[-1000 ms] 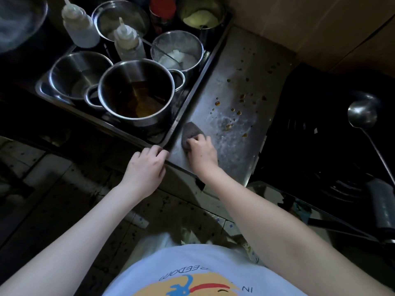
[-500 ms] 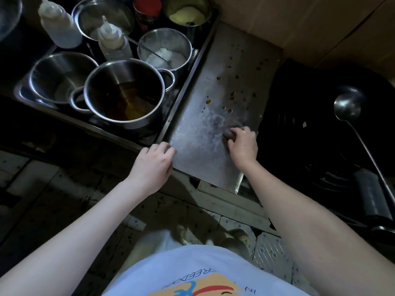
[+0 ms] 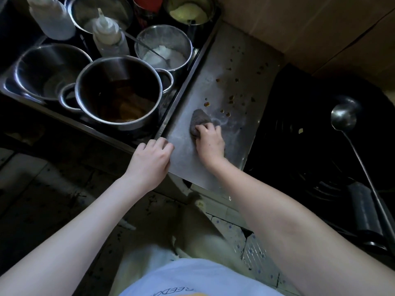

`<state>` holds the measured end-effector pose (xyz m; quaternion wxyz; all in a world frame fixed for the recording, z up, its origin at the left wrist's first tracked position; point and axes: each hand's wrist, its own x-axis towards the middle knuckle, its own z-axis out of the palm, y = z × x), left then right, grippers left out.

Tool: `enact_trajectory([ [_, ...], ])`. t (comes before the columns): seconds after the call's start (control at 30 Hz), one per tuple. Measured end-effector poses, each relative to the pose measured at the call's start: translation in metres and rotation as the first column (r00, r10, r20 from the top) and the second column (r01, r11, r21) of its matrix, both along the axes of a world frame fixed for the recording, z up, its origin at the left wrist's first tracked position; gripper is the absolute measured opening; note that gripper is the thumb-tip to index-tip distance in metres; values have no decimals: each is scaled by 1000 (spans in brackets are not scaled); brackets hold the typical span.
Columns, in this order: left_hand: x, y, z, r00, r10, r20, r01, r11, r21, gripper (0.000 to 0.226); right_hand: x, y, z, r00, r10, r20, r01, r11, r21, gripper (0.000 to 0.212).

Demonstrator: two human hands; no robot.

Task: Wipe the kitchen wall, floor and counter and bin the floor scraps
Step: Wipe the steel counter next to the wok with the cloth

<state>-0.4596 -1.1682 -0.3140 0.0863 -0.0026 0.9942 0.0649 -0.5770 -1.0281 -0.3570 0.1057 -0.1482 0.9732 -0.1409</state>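
Right hand (image 3: 210, 144) presses a grey scouring pad (image 3: 197, 122) onto the steel worktop (image 3: 233, 67), left hand (image 3: 149, 161) curled over its edge; crumbs (image 3: 230, 99) may scatter floorward.

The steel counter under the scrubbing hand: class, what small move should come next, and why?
Probably push the scouring pad forward. The right hand presses it on the near part of the counter, where a pale scrubbed smear shows, while brown specks lie just beyond the pad. The left hand braces the counter's edge.
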Motion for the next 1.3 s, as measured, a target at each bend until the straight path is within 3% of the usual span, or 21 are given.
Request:
enact_trajectory([
  [0.13,-12,12,-1,1000,8,4,-8,1000,-13,29,-14,25,-1,996,87,-22,-88,996,-23,35],
  [0.4,-29,23,-4,996,92,-7,-92,996,2,29,-70,83,0,989,-117,-87,113,992,-54,32],
  [0.53,-33,28,-4,991,134,-12,-134,991,19,31,-92,70,1,987,-129,-99,127,992,-26,32],
  [0.7,-36,32,-1,984,174,-26,-174,985,17,33,-78,23,-6,990,131,-46,-129,991,40,38],
  [0.93,-42,36,-1,980,194,-30,-195,981,-20,33,-73,14,-10,906,419,-60,-417,908,38,35],
  [1.0,-44,36,0,980,196,-28,-197,980,-38,31,-88,21,-9,923,378,-71,-377,926,19,35],
  [1.13,-49,38,3,978,208,-22,-209,976,-54,31,-134,33,-1,990,117,-82,-116,993,19,35],
  [1.3,-51,39,4,972,235,-20,-235,971,-42,32,-171,41,9,994,-48,-99,53,998,45,33],
])
